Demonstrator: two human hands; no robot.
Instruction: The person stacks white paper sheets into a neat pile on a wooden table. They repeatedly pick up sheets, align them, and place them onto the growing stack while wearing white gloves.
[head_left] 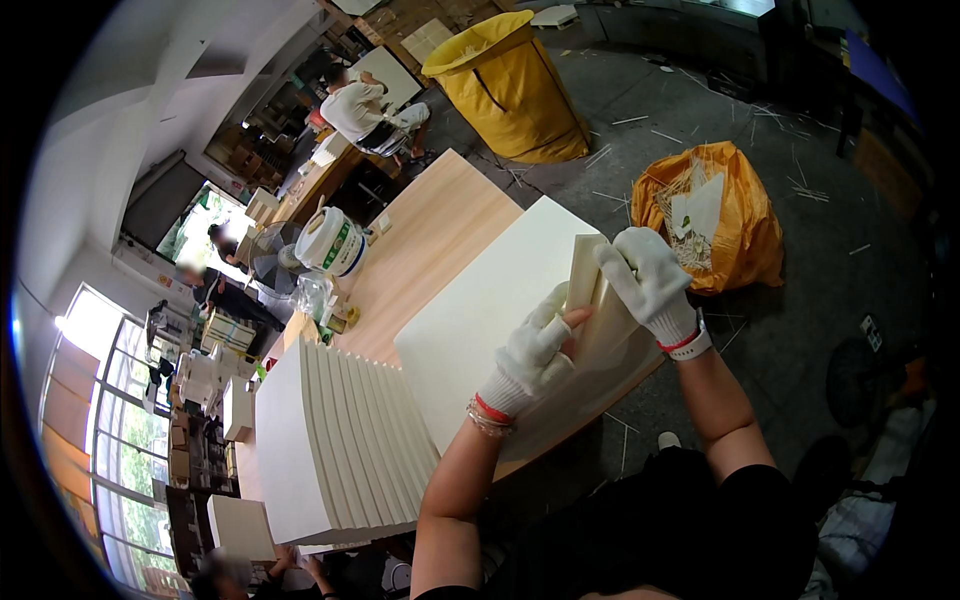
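In the head view, both my hands wear white knitted gloves, and some fingertips of the left one are bare. My left hand (535, 352) grips the near left side of a white folded board piece (583, 272), its thumb and fingers closed on it. Round the far right edge of that piece, my right hand (648, 278) bends its fingers. The piece stands tilted above a large white board (490, 285) lying on the table. Its lower part is partly hidden by my hands. Left of the large board, a fanned stack of white boards (340, 440) rests on the table.
A wooden table (440, 215) carries a white bucket (330, 243) and clear plastic wrap (313, 295). Past its right side stand an orange bag of scraps (740, 240) and a tall yellow bag (520, 100). Thin strips litter the floor. Several people work farther off.
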